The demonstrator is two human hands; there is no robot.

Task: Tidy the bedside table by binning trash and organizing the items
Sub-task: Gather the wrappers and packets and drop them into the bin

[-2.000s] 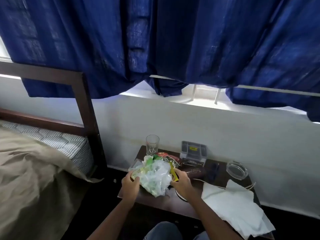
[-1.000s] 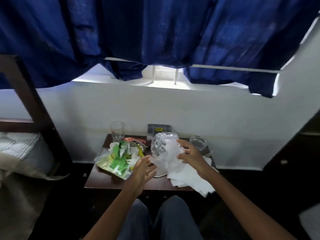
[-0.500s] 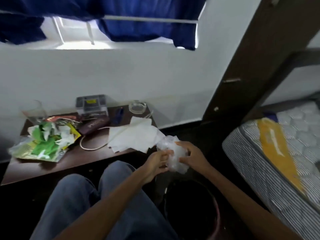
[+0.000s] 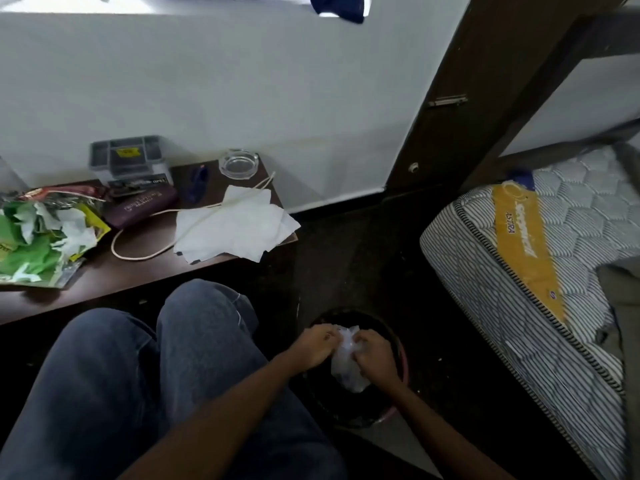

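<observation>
While both hands are down at the bin, here's roughly where this stands. The left hand [image 4: 313,344] and right hand [image 4: 374,355] each have their fingers curled into a scrunched-up clear plastic bag [image 4: 346,374], gripping it between them. The bag hangs right in the mouth of the dark round bin [image 4: 403,362] on the floor, just beside the person's knee. My guess is it's about to be let go, so I'd call that bit of rubbish nearly binned but not dropped yet.

Further out, the bench [image 4: 138,271] has loads left on it, so I'd say this is early days. At the left end there's a big heap of green and white wrappers [image 4: 38,244], which is obviously trash and probably next. White paper sheets [image 4: 239,226] hang over the right corner, with a pale cable [image 4: 138,252] lying across them and looping toward the front edge. Behind those are a dark pouch [image 4: 138,206], a grey box with compartments [image 4: 126,155], a small blue thing [image 4: 199,178] I can't make out, and a glass ashtray [image 4: 238,163] at the back. None of it looks sorted.
</observation>
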